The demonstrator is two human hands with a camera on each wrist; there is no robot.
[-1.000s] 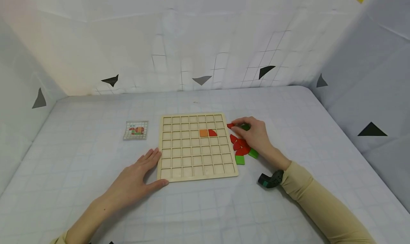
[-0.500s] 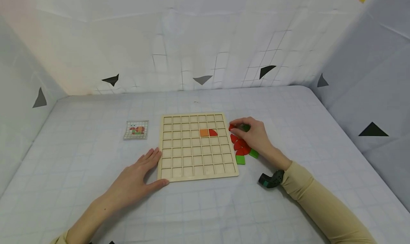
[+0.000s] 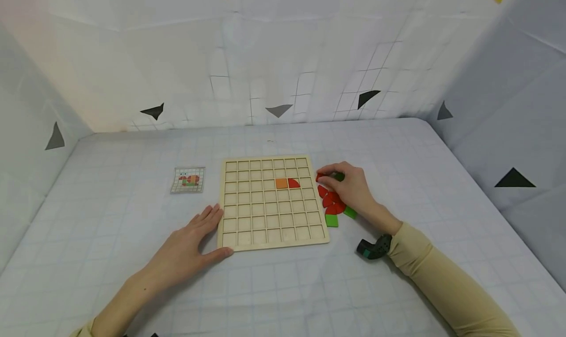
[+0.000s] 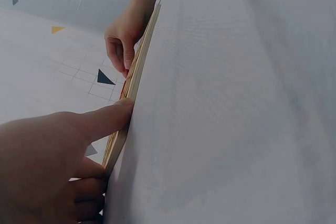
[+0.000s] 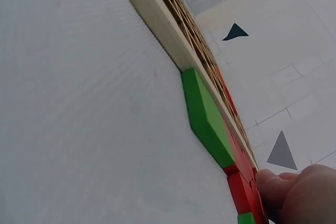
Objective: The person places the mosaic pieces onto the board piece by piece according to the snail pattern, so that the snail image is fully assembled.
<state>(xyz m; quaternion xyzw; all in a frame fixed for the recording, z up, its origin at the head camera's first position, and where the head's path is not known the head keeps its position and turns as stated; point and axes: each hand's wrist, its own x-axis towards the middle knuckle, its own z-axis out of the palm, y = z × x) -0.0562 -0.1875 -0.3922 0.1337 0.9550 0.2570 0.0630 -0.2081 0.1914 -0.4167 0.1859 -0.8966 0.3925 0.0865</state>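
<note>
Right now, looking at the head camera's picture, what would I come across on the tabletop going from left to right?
Small picture card → wooden grid board, with an orange square and then a red quarter-circle in it → right hand.

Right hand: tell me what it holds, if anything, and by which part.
The right hand appears to pinch a red piece; its fingers cover much of it, so exactly which part they grip cannot be told.
</note>
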